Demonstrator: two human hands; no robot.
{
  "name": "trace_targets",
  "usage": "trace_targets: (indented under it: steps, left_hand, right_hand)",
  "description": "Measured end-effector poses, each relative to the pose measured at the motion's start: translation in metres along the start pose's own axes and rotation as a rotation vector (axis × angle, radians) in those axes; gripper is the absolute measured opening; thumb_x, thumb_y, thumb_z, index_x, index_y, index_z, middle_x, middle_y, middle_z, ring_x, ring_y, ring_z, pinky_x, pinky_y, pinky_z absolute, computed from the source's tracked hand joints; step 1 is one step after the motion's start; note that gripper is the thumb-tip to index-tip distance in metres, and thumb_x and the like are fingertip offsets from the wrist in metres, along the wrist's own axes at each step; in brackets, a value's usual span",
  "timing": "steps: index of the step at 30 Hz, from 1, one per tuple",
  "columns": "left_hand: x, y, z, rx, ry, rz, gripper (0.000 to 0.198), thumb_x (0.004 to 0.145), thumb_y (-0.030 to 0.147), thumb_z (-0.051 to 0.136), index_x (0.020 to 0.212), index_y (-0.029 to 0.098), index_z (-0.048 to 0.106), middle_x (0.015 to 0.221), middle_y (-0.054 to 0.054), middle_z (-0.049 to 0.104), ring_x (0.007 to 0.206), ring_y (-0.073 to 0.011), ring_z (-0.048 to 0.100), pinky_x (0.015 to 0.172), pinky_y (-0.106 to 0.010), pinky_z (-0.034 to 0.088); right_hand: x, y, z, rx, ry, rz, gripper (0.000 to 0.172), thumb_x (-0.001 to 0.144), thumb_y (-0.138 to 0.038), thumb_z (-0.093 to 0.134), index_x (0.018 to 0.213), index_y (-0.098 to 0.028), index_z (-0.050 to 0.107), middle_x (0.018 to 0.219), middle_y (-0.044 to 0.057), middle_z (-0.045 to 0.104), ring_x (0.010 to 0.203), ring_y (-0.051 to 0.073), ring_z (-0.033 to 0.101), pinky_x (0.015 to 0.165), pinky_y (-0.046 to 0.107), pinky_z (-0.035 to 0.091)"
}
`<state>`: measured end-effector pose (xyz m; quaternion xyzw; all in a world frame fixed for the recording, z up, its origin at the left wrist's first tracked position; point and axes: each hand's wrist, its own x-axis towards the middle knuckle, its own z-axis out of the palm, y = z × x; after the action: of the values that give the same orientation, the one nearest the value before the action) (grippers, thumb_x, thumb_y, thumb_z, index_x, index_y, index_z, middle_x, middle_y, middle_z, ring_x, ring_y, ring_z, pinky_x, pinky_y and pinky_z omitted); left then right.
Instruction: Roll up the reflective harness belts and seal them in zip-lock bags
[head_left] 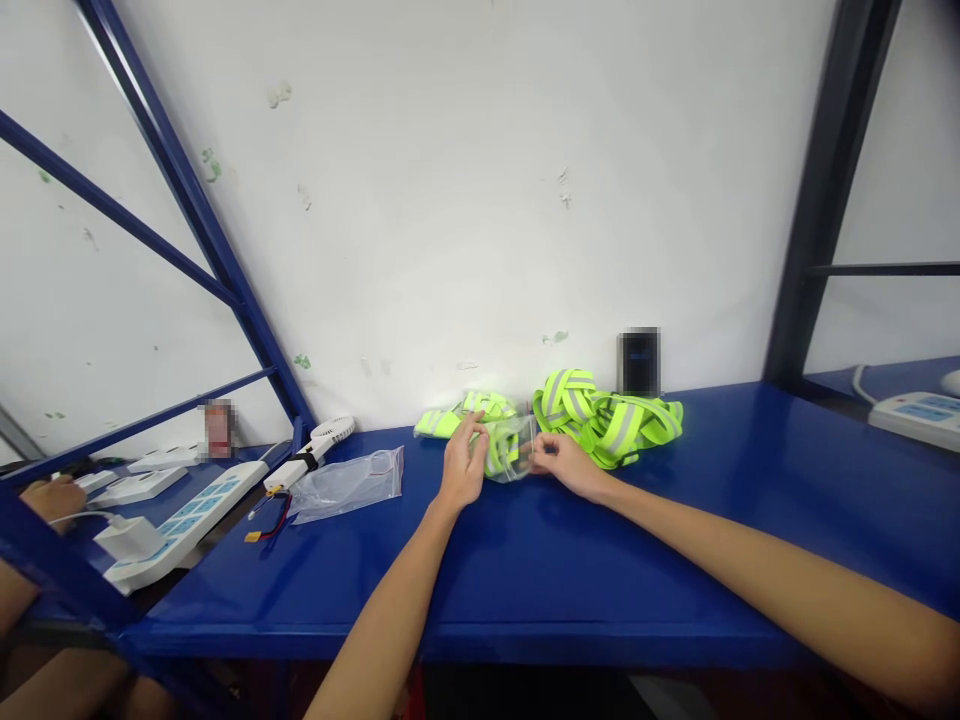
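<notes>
My left hand (pixel 463 462) and my right hand (pixel 562 462) reach to the back of the blue bench (pixel 525 570). Between them they hold a clear plastic bag (pixel 512 447) with a neon yellow reflective band inside it. The left fingers curl round the bag's left side. The right hand pinches its right edge. Behind the bag lies a folded neon yellow reflective band (pixel 465 412). A loose pile of the same reflective bands (pixel 604 415) sits just right of my hands, against the wall.
An empty clear zip bag (pixel 347 484) lies left of my hands, next to a small white fan (pixel 315 448) with red and black wires. White power strips (pixel 180 520) lie further left, where another person's hand (pixel 51 497) rests. A dark blurred object (pixel 639 361) stands by the wall.
</notes>
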<state>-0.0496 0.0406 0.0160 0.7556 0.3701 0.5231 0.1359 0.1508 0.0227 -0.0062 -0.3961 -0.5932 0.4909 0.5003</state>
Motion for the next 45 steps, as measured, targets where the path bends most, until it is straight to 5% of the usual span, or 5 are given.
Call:
trace_targets:
  steps: [8, 15, 31, 38, 45]
  left_hand:
    - [-0.007, -0.036, -0.007, 0.216, -0.102, -0.286, 0.050, 0.091, 0.052, 0.042, 0.130, 0.021, 0.048, 0.132, -0.015, 0.054, 0.124, -0.0286, 0.049, 0.104, -0.043, 0.034]
    - [0.000, -0.053, -0.005, -0.068, 0.080, -0.558, 0.069, 0.068, 0.054, 0.073, 0.122, 0.013, 0.056, 0.100, -0.015, 0.070, 0.110, -0.0348, 0.060, 0.098, -0.046, 0.038]
    - [0.011, -0.053, -0.015, -0.572, 0.298, -0.570, 0.034, 0.053, 0.028, 0.084, 0.080, 0.012, 0.070, 0.079, -0.007, 0.072, 0.081, -0.0202, 0.068, 0.085, -0.035, 0.050]
    - [0.016, -0.039, -0.020, -0.741, 0.278, -0.579, 0.040, 0.052, 0.024, 0.082, 0.087, 0.013, 0.066, 0.085, -0.008, 0.073, 0.082, -0.0200, 0.069, 0.082, -0.034, 0.052]
    - [0.010, -0.028, -0.030, -0.866, 0.153, -0.586, 0.060, 0.052, 0.019, 0.083, 0.105, 0.020, 0.054, 0.082, -0.002, 0.069, 0.077, -0.0154, 0.067, 0.074, -0.027, 0.051]
  right_hand:
    - [-0.004, 0.006, -0.003, -0.625, 0.109, -0.316, 0.010, 0.080, -0.022, 0.054, 0.086, -0.021, 0.061, 0.114, 0.009, 0.051, 0.081, 0.019, 0.062, 0.078, 0.037, 0.051]
    - [-0.003, 0.013, -0.004, -0.855, 0.019, -0.198, 0.057, 0.085, -0.046, 0.057, 0.136, -0.021, 0.048, 0.144, 0.017, 0.036, 0.138, 0.035, 0.030, 0.109, 0.048, 0.030]
    - [0.002, 0.005, -0.007, -0.466, 0.093, -0.181, 0.035, 0.079, -0.048, 0.065, 0.101, -0.022, 0.072, 0.128, 0.010, 0.054, 0.115, 0.029, 0.054, 0.097, 0.042, 0.044]
    - [-0.006, -0.006, -0.003, -0.553, 0.088, -0.208, 0.033, 0.080, -0.050, 0.063, 0.088, -0.020, 0.075, 0.117, 0.012, 0.062, 0.114, 0.032, 0.054, 0.100, 0.048, 0.039]
    - [-0.015, -0.013, 0.009, -0.047, 0.098, -0.091, 0.027, 0.070, -0.034, 0.075, 0.093, -0.021, 0.071, 0.101, 0.006, 0.071, 0.098, 0.027, 0.064, 0.089, 0.040, 0.050]
